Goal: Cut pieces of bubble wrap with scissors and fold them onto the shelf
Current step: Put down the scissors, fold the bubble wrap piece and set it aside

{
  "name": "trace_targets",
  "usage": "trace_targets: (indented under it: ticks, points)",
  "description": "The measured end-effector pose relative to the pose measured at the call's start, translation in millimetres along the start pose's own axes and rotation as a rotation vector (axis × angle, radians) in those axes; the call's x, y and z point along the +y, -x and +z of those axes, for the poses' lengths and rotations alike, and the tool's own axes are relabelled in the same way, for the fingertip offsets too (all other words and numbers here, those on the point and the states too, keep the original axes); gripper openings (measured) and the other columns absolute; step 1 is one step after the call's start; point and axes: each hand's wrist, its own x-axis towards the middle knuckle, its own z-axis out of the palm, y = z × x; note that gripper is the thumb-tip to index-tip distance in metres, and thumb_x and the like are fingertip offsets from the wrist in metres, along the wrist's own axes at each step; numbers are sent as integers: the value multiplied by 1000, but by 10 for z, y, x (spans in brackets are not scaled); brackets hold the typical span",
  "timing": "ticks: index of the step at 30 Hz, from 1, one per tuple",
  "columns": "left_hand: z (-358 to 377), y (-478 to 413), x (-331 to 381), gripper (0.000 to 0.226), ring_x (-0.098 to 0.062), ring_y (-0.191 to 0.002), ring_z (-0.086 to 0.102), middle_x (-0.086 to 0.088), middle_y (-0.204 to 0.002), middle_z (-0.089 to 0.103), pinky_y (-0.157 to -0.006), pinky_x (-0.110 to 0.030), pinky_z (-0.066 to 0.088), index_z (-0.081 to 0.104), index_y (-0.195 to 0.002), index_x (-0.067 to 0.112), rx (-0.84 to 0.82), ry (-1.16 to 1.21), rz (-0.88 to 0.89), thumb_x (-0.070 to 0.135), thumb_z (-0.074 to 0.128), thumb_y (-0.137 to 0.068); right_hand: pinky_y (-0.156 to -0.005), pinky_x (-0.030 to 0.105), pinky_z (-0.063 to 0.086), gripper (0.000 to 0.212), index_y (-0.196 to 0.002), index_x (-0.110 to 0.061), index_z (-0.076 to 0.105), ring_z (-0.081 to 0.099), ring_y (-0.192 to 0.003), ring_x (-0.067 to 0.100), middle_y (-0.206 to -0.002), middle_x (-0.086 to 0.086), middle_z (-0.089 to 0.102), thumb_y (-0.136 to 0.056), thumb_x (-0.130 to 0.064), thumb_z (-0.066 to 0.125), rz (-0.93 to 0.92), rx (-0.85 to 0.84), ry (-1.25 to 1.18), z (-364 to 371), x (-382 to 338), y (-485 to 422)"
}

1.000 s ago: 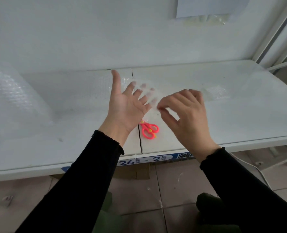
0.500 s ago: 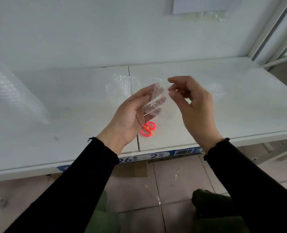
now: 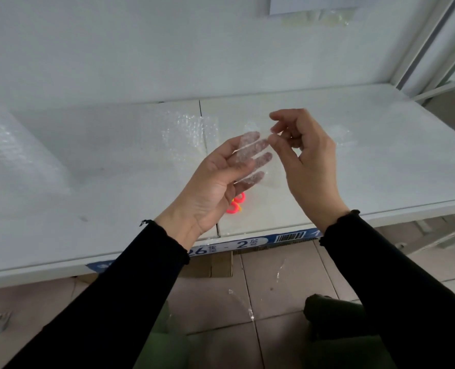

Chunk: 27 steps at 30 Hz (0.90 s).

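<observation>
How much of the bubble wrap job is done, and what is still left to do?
Some is done: a bubble wrap piece already lies on the shelf, and the pink scissors are put down. Right now the left hand and right hand hold a small cut piece above the shelf, seemingly folding it. Left to do: lay it down, then maybe cut more from the big roll.
</observation>
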Motion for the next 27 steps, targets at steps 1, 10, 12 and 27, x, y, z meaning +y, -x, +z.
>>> trace_targets:
  ticks: [1, 10, 12, 27]
  points:
    - [8, 2, 3, 41, -23, -124, 64, -2, -134, 67, -120, -57, 26, 60, -131, 14, 5, 3, 8, -4, 57, -94, -75, 16, 45, 23, -115, -10, 64, 60, -82, 13, -97, 5, 66, -93, -3, 63, 2, 3, 1, 3, 5, -1]
    - [45, -18, 33, 46, -14, -117, 68, 3, -132, 68, -59, -38, 43, 56, -133, 21, 137, 23, 110, -1, 60, -93, -82, 27, 52, 46, -128, -18, 51, 62, -100, 15, -118, 0, 59, -91, -40, 68, 470, 11, -314, 94, -1, 65]
    - [42, -33, 66, 49, -11, -113, 69, -2, -130, 69, -55, -24, 51, 54, -136, 19, 190, 20, 166, -5, 57, -94, -77, 29, 53, 52, -120, -8, 53, 64, -90, 18, -107, 5, 64, -88, -44, 71, 742, -157, -603, 167, -28, 145]
    - [26, -81, -99, 29, -13, -78, 72, -2, -80, 59, -88, -52, 36, 69, -111, 19, 258, -193, 92, 11, 75, -84, -67, 24, 51, 11, -86, -8, 61, 59, -69, 13, -76, 5, 62, -92, -10, 69, 602, -133, -504, 71, 41, 141]
